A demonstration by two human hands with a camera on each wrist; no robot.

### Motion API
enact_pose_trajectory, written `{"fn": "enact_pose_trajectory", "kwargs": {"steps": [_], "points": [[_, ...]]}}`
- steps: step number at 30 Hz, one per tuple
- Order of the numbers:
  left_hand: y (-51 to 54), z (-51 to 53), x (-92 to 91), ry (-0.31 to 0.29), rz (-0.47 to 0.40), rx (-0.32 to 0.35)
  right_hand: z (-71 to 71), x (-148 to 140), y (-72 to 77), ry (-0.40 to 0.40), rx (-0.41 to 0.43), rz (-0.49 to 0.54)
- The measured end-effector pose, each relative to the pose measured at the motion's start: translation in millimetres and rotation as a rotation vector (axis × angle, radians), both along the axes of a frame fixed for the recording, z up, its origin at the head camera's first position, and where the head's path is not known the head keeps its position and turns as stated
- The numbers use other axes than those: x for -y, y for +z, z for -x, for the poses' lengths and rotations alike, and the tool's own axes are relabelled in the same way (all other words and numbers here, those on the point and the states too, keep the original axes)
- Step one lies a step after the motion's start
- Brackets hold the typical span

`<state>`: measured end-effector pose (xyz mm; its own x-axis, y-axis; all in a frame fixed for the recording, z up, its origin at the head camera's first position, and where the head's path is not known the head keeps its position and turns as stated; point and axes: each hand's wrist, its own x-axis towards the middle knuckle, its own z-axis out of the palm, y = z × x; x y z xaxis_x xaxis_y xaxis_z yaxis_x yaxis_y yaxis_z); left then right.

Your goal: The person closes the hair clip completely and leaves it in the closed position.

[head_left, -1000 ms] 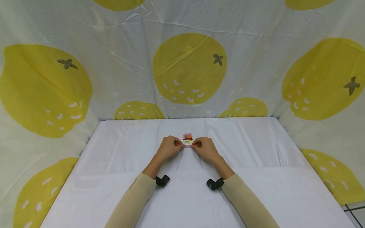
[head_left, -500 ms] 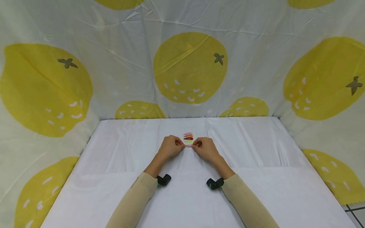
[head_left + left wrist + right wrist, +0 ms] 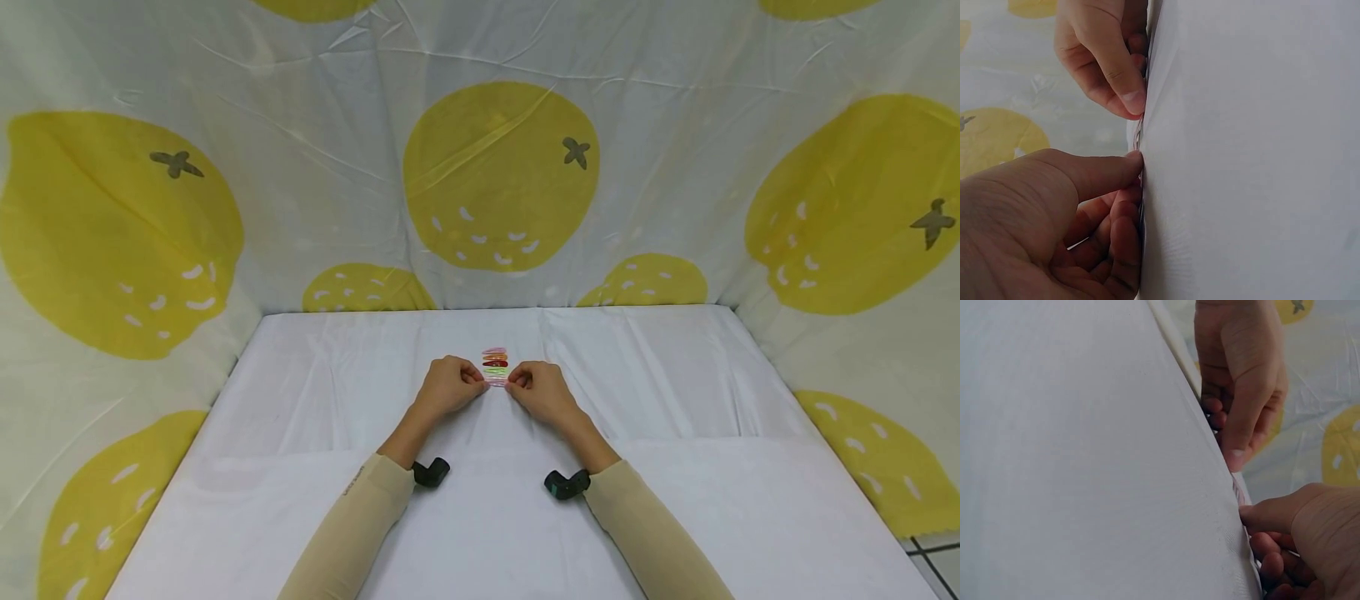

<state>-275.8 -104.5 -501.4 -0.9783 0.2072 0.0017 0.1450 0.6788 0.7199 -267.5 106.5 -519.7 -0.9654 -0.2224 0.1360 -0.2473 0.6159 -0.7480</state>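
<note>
Several slim, colourful hair clips lie one behind another in a short column near the far side of the white table. Farthest is a pink clip (image 3: 493,350), followed by an orange clip (image 3: 495,357), a red clip (image 3: 495,364) and light green (image 3: 496,372). At the near end, a pale pink hair clip (image 3: 496,382) lies crosswise between both hands. My left hand (image 3: 448,387) pinches its left end with thumb and forefinger; my right hand (image 3: 545,391) does likewise at the right end. Both wrist views show only a sliver of this clip (image 3: 1137,134) edge-on; the fingertips hide its ends.
A white cloth (image 3: 480,533) with soft creases covers the table. Behind and at both sides hangs a pale curtain (image 3: 322,167) printed with yellow lemons. Each wrist wears a black camera, the left camera (image 3: 431,472) and the right camera (image 3: 567,484).
Both hands stay at the near pink clip with hardly any movement. The column of clips keeps its order.
</note>
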Motion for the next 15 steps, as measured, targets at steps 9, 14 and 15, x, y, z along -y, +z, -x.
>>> {"fn": "enact_pose_trajectory", "kwargs": {"steps": [9, 14, 15], "points": [[-2.7, -3.3, 4.2, -0.046, 0.010, 0.003, -0.4, -8, -5.7, 0.011, 0.009, 0.014], [0.3, -11.7, 19.6, -0.074, 0.006, 0.032, -5.9, -28, -4.2, 0.028, 0.017, 0.028], [1.8, -14.1, 24.4, -0.079, 0.007, 0.039, -7.4, -33, -2.7, 0.036, 0.020, 0.026]]}}
